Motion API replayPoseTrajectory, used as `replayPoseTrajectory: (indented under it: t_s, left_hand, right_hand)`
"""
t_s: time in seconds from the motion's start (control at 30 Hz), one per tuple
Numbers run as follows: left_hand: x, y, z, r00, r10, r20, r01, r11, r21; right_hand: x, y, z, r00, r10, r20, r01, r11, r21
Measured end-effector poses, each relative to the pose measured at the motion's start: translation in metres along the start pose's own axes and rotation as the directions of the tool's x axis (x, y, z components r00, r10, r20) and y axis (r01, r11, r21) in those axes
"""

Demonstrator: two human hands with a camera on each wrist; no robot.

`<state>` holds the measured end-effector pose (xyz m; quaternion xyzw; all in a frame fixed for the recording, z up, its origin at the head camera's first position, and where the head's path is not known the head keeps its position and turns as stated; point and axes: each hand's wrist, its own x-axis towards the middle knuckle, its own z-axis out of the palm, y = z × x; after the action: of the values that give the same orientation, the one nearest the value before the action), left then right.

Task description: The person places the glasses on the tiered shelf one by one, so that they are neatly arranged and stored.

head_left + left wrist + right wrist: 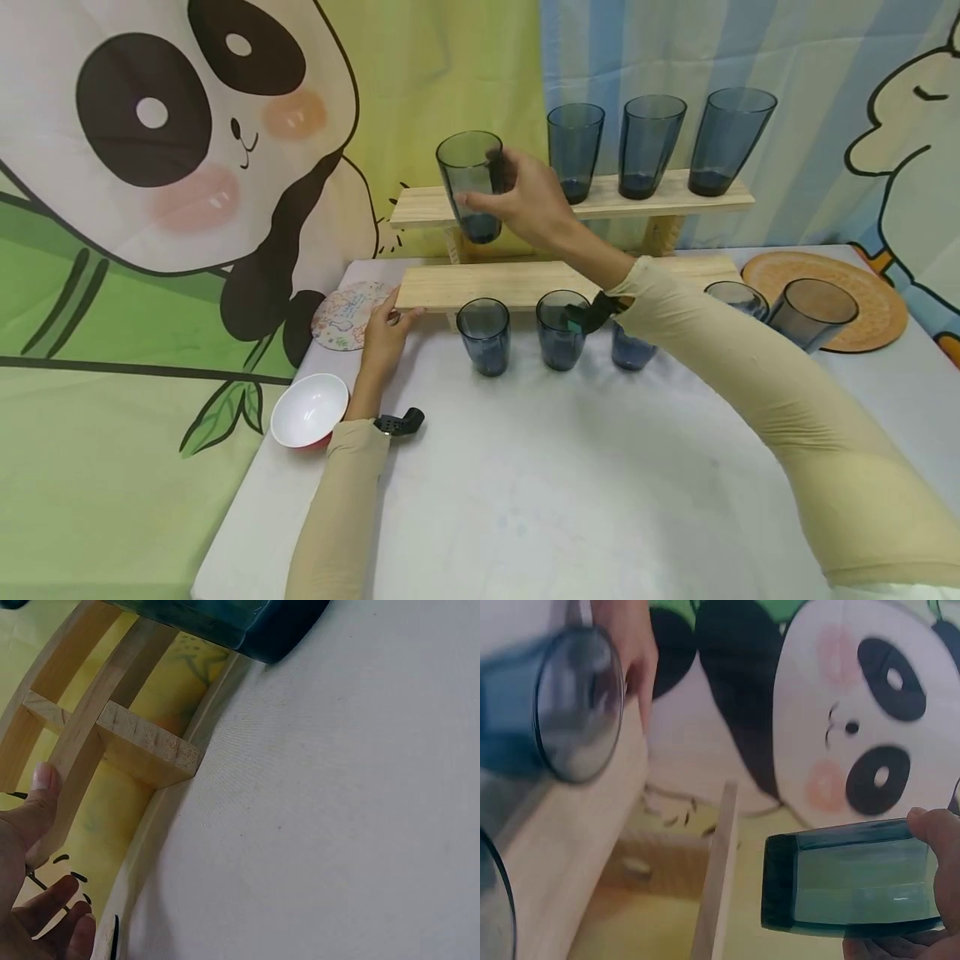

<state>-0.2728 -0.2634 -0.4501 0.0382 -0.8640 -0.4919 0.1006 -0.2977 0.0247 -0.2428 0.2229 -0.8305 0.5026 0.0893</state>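
Observation:
My right hand [536,200] grips a blue-tinted drinking glass [468,187] round its side. The glass is upright, in front of the left part of the wooden rack's upper board [420,207]. In the right wrist view the same glass [855,877] shows its thick base, pinched between thumb and fingers near the rim. My left hand [384,342] holds the left end of the lower board [480,286], its thumb on the front edge. Along the upper board stand three matching glasses, the nearest to my hand being the left glass [575,154].
Before the rack, three glasses stand on the white table [540,483], among them the leftmost glass [484,337]. Two more glasses are at the right, one glass [813,312] overlapping a round orange mat [873,308]. At left are a white bowl [309,410] and patterned mat [341,321].

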Motion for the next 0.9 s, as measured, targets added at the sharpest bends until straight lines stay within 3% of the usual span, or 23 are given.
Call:
replayPoseTrajectory:
  t_s: [0.17, 0.37, 0.73, 0.9]
  left_hand:
    - [0.001, -0.003, 0.001, 1.000, -0.015, -0.005, 0.015, 1.000, 0.006]
    - [0.002, -0.004, 0.000, 1.000, -0.012, -0.004, 0.012, 1.000, 0.009]
    - [0.002, -0.004, 0.002, 1.000, -0.019, -0.002, 0.019, 1.000, 0.014]
    - [0.002, -0.003, 0.001, 1.000, -0.008, -0.008, 0.008, 1.000, 0.018]
  right_hand:
    - [0.031, 0.017, -0.011, 0.994, 0.103, -0.042, -0.105, 0.993, -0.060]
    - [0.056, 0.029, -0.013, 0.968, 0.237, -0.088, -0.243, 0.968, -0.059]
    - [0.073, 0.040, -0.002, 0.945, 0.296, -0.139, -0.304, 0.952, -0.041]
    - [0.075, 0.045, 0.000, 0.945, 0.290, -0.153, -0.299, 0.953, -0.045]
